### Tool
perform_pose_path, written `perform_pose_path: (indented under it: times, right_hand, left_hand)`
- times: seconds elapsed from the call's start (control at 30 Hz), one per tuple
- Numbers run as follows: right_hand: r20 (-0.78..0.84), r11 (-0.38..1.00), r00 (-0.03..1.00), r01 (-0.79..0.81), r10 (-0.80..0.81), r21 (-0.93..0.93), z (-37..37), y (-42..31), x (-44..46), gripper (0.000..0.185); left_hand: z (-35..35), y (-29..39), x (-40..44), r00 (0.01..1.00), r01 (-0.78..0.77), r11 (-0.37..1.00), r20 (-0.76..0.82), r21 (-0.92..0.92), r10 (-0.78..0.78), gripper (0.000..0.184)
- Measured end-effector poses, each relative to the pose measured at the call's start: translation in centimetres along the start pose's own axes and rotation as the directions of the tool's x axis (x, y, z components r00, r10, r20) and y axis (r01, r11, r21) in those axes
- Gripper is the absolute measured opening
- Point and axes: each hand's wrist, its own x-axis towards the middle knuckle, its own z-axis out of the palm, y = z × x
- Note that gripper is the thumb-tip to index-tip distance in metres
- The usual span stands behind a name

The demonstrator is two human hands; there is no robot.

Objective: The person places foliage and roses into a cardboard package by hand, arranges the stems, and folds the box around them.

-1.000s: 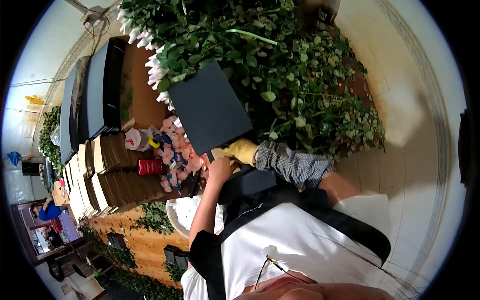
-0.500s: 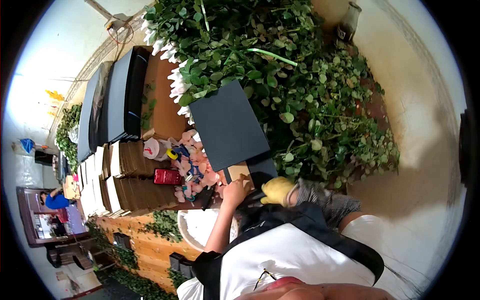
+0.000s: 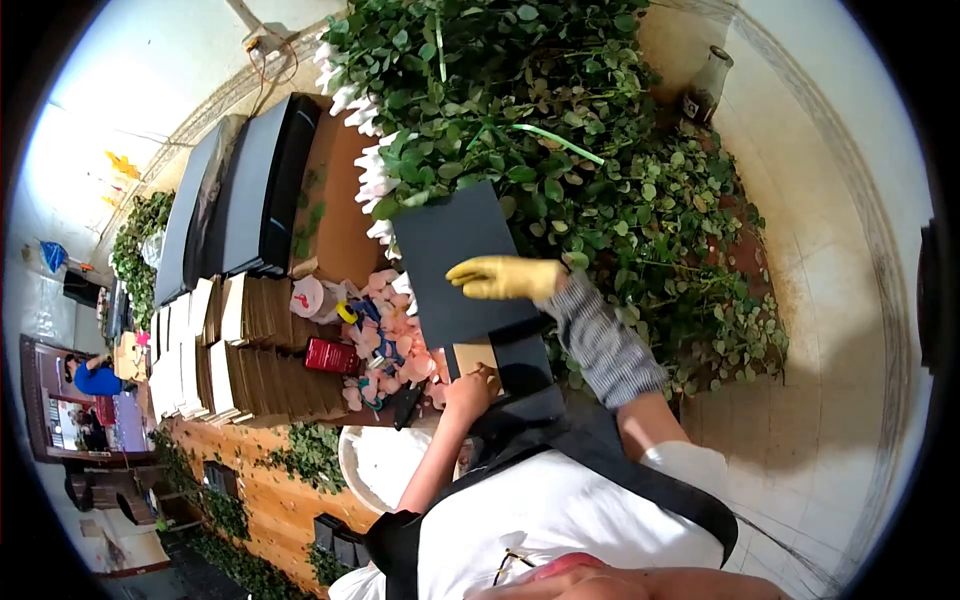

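Tan card (image 3: 476,357) lies nearest the body, under the fingers of the bare left hand (image 3: 470,393); whether these pinch it or merely rest on it cannot be told. A dark panel (image 3: 526,364) sits beside the card. The right hand (image 3: 505,278), in a yellow glove, is extended with fingers straight and together over the grey board (image 3: 450,235); contact cannot be confirmed. The board lies flat, its far part against the leaves (image 3: 600,200).

Handling: the board appears light and stiff, with a smooth face that may slide and corners that could dent. Suggested hold—opposite edges, fingers beneath, thumbs on top. The card looks thin and likely to bend; grip it by its margin.

Surroundings: pink petals (image 3: 385,335) beside the board, then a red case (image 3: 332,356) and cardboard stacks (image 3: 280,380)—farther off, a glass bottle (image 3: 706,90).
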Motion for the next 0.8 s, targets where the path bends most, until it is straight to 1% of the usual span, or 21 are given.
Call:
perform_pose_path:
  times: [0.03, 0.07, 0.13, 0.17, 0.2, 0.27, 0.33, 0.37, 0.4, 0.43, 0.47, 0.5, 0.53, 0.6, 0.63, 0.67, 0.7, 0.73, 0.77, 0.8]
  right_hand:
    - [0.06, 0.991, 0.995, -0.087, 0.081, 0.106, -1.2, 1.8, 1.3, 0.053]
    - [0.106, 0.97, 0.986, -0.15, 0.132, 0.189, -1.3, 3.4, 2.4, 0.052]
    - [0.149, 0.931, 0.974, -0.211, 0.172, 0.297, -0.7, 5.2, 3.2, 0.051]
    - [0.158, 0.914, 0.972, -0.217, 0.172, 0.342, -0.3, 6.0, 3.1, 0.05]
    - [0.161, 0.899, 0.972, -0.223, 0.173, 0.378, -0.2, 6.7, 2.6, 0.05]
    - [0.149, 0.873, 0.979, -0.194, 0.141, 0.448, -0.4, 8.1, 0.8, 0.049]
    - [0.096, 0.861, 0.995, -0.084, 0.041, 0.501, -1.3, 9.5, -2.9, 0.048]
    - [0.05, 0.873, 0.999, -0.04, 0.018, 0.487, -1.8, 10.4, -5.1, 0.047]
    - [-0.08, 0.786, 0.913, -0.296, 0.399, 0.543, -1.7, 8.2, -6.4, 0.048]
    - [-0.166, 0.846, 0.883, -0.343, 0.438, 0.409, -2.1, 7.5, -8.3, 0.048]
    - [-0.178, 0.828, 0.856, -0.384, 0.485, 0.409, -3.3, 8.0, -8.5, 0.046]
    - [-0.346, 0.947, 0.888, -0.243, 0.304, 0.209, -4.3, 8.8, -8.2, 0.043]
    - [-0.463, 0.994, 0.882, -0.108, 0.087, -0.019, -5.3, 8.9, -7.6, 0.041]
    - [-0.649, 0.998, 0.759, 0.048, -0.056, -0.031, -5.6, 2.0, -4.0, 0.041]
    - [-0.679, 0.994, 0.729, 0.007, -0.081, -0.112, -6.6, 0.9, -1.6, 0.044]
    - [-0.691, 0.907, 0.687, -0.112, -0.224, -0.405, -7.8, 0.4, 0.7, 0.045]
    - [-0.611, 0.605, 0.663, -0.289, -0.433, -0.742, -9.1, 0.5, 2.8, 0.041]
    - [-0.439, 0.163, 0.678, -0.433, -0.59, -0.887, -10.4, 1.0, 4.5, 0.038]
    - [-0.426, 0.159, 0.692, -0.417, -0.583, -0.895, -11.6, 1.5, 5.5, 0.038]
    - [-0.511, 0.171, 0.767, -0.485, -0.387, -0.858, -12.7, 1.9, 6.3, 0.035]
  left_hand:
    - [0.2, 0.1, 0.2, 0.999, 0.02, 1.0, 0.029, 0.024, -0.02, 0.044]
    - [-0.5, 0.4, -0.2, 1.0, -0.023, 0.998, -0.016, -0.064, 0.022, 0.044]
    - [1.3, -0.6, 0.5, 0.998, 0.037, 0.998, -0.05, -0.055, -0.04, 0.042]
    - [0.9, -0.4, 0.4, 0.999, 0.018, 0.997, -0.031, -0.081, -0.021, 0.042]
    - [0.7, 0.0, 0.1, 0.997, 0.004, 0.994, -0.074, -0.111, -0.012, 0.041]
    - [-0.5, 1.0, -0.2, 0.998, 0.021, 0.993, -0.052, -0.116, -0.027, 0.039]
    - [-0.1, 0.5, -0.2, 0.996, -0.034, 0.996, -0.084, -0.088, 0.027, 0.035]
    - [0.3, 0.3, -0.2, 0.994, -0.002, 0.995, -0.113, -0.097, -0.009, 0.035]
    - [1.0, -0.1, -0.1, 0.989, 0.002, 0.994, -0.146, -0.111, -0.019, 0.034]
    - [0.4, 0.1, -0.3, 0.987, -0.02, 0.996, -0.16, -0.086, 0.006, 0.034]
    - [-0.1, 0.6, -0.4, 0.985, -0.044, 0.997, -0.171, -0.067, 0.032, 0.034]
    - [0.9, 0.1, 0.1, 0.979, -0.086, 0.995, -0.188, -0.044, 0.076, 0.033]
    - [1.4, -0.1, 0.0, 0.981, -0.081, 0.996, -0.181, -0.047, 0.071, 0.033]
    - [1.5, -0.1, 0.4, 0.983, -0.085, 0.996, -0.168, -0.04, 0.077, 0.033]
    - [1.4, -0.2, 0.7, 0.98, -0.068, 0.997, -0.19, -0.044, 0.059, 0.033]
    - [1.6, -0.4, 0.5, 0.958, -0.113, 0.993, -0.266, -0.016, 0.105, 0.033]
    - [2.0, -0.4, 0.2, 0.93, -0.154, 0.988, -0.335, 0.01, 0.148, 0.033]
    - [2.3, -0.2, 0.3, 0.931, -0.137, 0.991, -0.344, -0.01, 0.125, 0.033]
    - [2.4, -0.2, 0.4, 0.956, -0.109, 0.993, -0.277, -0.035, 0.095, 0.032]
    - [2.4, -0.2, 0.4, 0.976, -0.085, 0.995, -0.206, -0.053, 0.073, 0.032]
